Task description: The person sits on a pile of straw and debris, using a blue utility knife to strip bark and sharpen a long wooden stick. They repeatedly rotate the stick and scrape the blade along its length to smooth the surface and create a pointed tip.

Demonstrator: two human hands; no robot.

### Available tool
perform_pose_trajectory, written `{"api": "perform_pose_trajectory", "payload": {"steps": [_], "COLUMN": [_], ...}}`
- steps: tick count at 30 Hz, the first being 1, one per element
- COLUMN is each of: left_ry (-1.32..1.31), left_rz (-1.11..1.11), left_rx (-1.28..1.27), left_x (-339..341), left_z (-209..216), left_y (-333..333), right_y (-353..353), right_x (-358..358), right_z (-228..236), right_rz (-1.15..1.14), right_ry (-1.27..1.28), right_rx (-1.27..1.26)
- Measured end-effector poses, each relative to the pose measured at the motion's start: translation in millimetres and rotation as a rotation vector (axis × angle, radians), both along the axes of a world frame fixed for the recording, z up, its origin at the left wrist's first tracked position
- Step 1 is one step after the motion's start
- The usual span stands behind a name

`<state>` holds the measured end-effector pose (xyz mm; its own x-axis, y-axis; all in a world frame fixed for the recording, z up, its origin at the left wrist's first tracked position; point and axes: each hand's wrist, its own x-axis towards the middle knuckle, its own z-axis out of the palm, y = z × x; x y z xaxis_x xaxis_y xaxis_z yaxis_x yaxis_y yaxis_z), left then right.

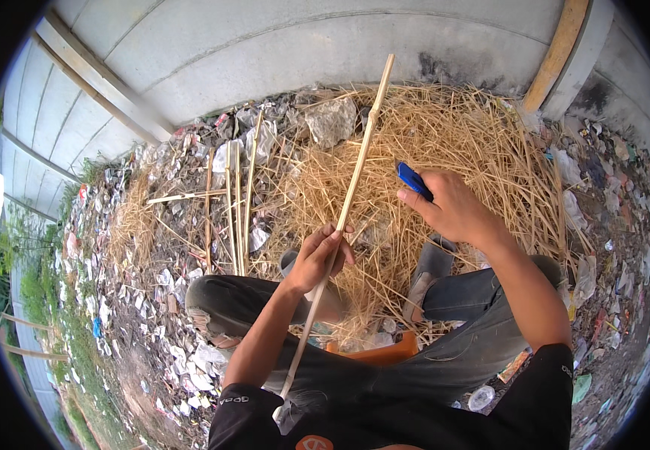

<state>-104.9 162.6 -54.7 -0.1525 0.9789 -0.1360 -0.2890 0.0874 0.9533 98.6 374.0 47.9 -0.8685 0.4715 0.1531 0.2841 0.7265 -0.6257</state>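
My left hand (pixel 317 256) is closed round a long, pale bamboo strip (pixel 361 161). The strip slants from near my lap up toward the wall, with a knot in its upper part. To its right, my right hand (pixel 448 206) grips a blue utility knife (pixel 413 180), whose dark tip points up and left. A gap separates the knife from the strip. Below both hands, a heap of straw-like bamboo shavings (pixel 460 142) spreads between and beyond my feet.
Several cut bamboo strips (pixel 238 202) lie on the littered ground at the left. A grey rock (pixel 331 122) sits by the concrete wall (pixel 280 45). Bamboo poles (pixel 557 52) lean there. Something orange (pixel 377 352) shows between my legs. Scraps of rubbish (pixel 182 360) cover the ground.
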Motion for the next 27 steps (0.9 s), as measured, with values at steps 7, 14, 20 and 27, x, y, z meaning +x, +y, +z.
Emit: {"api": "perform_pose_trajectory", "payload": {"steps": [7, 14, 20, 27], "left_ry": [0.047, 0.140, 0.029, -0.140], "left_rz": [0.034, 0.017, 0.043, -0.003], "left_rx": [0.022, 0.108, 0.176, 0.185], "left_x": [0.3, 11.5, 6.6, 10.4], "left_z": [0.2, 13.6, 22.3, 17.2], "left_y": [-15.2, -27.1, -52.8, -92.3], "right_y": [-40.0, -61.6, -59.5, -0.7], "right_x": [-26.3, -72.3, -103.3, -115.9], "right_z": [-36.7, -46.7, -20.2, 43.3], "right_rz": [0.044, -0.044, -0.073, -0.276], "right_ry": [0.054, 0.156, 0.264, 0.424], "right_rx": [-0.208, -0.465, -0.478, -0.446]}}
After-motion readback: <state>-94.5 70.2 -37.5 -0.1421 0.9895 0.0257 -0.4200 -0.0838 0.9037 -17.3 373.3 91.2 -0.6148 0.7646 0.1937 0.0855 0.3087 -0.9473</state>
